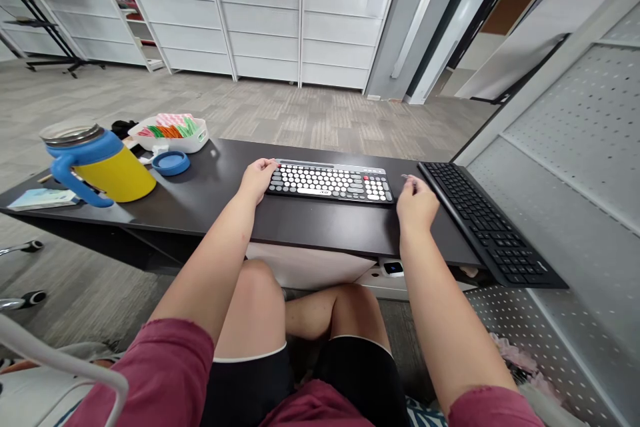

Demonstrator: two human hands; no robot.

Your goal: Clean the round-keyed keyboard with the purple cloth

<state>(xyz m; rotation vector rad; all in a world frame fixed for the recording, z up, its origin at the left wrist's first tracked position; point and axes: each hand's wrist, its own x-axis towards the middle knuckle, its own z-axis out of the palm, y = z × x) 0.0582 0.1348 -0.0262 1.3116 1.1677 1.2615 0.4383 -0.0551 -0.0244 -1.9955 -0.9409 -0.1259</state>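
Note:
In the head view a compact keyboard (325, 181) with round white, grey and a few red keys lies flat on the dark desk (320, 227). My left hand (257, 180) is closed on its left end, with the fingertips at the upper left corner. Just off the keyboard's right end, my right hand (417, 203) is held in a pinch. A small, thin, shiny bit shows at its fingertips, too small to name. Right of that hand lies a long black keyboard (487, 223), set at an angle along the desk's right side.
A large yellow and blue mug (107, 163) stands at the left, near a round blue lid (171, 163). Behind them sits a white basket (197, 137) of colourful packets. A pale booklet (45, 199) lies by the left edge. A perforated panel (575, 113) borders the right side.

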